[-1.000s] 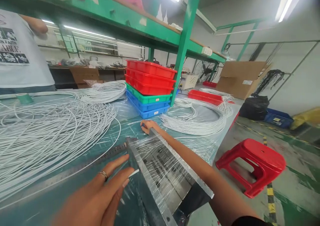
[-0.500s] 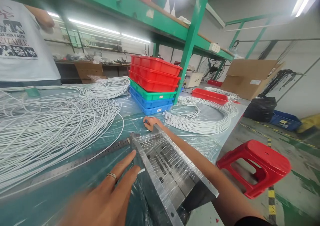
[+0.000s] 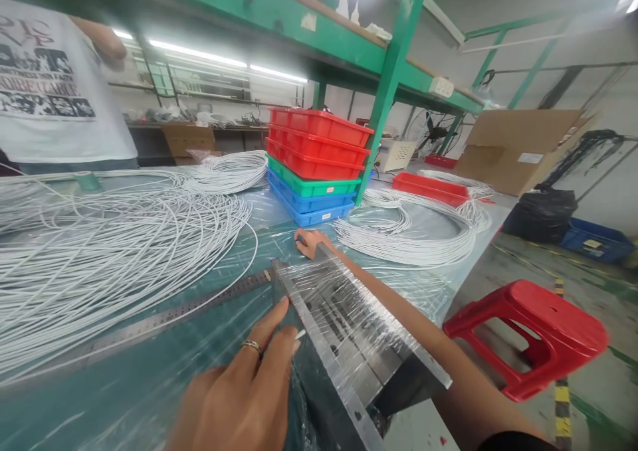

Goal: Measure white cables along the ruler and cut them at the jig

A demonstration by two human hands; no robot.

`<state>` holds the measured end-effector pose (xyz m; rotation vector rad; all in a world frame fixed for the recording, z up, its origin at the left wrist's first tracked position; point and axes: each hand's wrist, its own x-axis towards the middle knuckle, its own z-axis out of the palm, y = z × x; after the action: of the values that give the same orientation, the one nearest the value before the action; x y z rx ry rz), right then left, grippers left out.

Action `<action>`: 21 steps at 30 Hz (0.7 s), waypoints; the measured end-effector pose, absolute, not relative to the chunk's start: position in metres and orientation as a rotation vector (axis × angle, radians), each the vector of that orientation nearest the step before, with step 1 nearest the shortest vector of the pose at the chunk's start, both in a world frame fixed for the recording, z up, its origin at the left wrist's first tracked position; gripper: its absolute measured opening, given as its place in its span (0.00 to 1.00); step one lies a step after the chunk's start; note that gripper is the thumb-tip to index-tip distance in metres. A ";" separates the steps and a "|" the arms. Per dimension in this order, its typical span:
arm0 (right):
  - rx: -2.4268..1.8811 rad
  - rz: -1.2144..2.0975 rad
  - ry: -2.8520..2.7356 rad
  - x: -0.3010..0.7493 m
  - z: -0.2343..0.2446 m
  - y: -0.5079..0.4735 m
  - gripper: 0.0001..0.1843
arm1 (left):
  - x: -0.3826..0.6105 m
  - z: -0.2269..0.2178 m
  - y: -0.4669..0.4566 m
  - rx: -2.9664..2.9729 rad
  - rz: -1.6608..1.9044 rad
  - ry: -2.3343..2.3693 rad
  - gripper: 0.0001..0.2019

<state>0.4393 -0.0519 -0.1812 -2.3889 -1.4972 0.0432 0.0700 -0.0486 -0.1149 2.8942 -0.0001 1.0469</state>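
Observation:
My left hand (image 3: 244, 391) is closed, its fingertips beside the near left wall of a metal fixture (image 3: 343, 398). A short white cable end (image 3: 300, 335) sticks out past the fingertips. Clear wrap covers the top of the fixture, over slots in its plate. My right arm reaches along the fixture's far side. Beyond its far end, my right hand (image 3: 310, 242) rests on the table with fingers curled; what they hold, if anything, is too small to name. A steel ruler (image 3: 199, 303) lies on the table up to the fixture's corner, with one white cable running across it.
A large heap of white cable (image 3: 124, 258) covers the left of the table. Stacked red, green and blue trays (image 3: 319, 145) stand by a green post (image 3: 383, 86). Coiled cable (image 3: 423, 245) lies to the right. A red stool (image 3: 538, 325) is on the floor. Across the table stands a person (image 3: 60, 99).
My left hand has moved right, closer to the fixture's wall, with the white cable end still at its fingertips. The whole view has shifted slightly. My right hand stays behind the fixture.

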 end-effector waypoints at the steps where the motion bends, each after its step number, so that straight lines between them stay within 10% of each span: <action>1: -2.402 0.046 -1.488 0.440 -0.182 -0.051 0.18 | 0.071 -0.115 -0.050 2.898 1.060 0.012 0.19; 15: -2.553 -0.016 -1.401 0.454 -0.213 -0.035 0.08 | 0.094 -0.102 -0.088 2.996 0.757 0.474 0.07; 21: -2.504 0.057 -1.498 0.467 -0.218 -0.039 0.14 | 0.135 -0.088 -0.100 2.602 0.080 1.114 0.23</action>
<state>0.4666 -0.0389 -0.2183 -2.5043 -1.4978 0.0566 0.1352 -0.0999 -0.0878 2.6021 1.1143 0.0797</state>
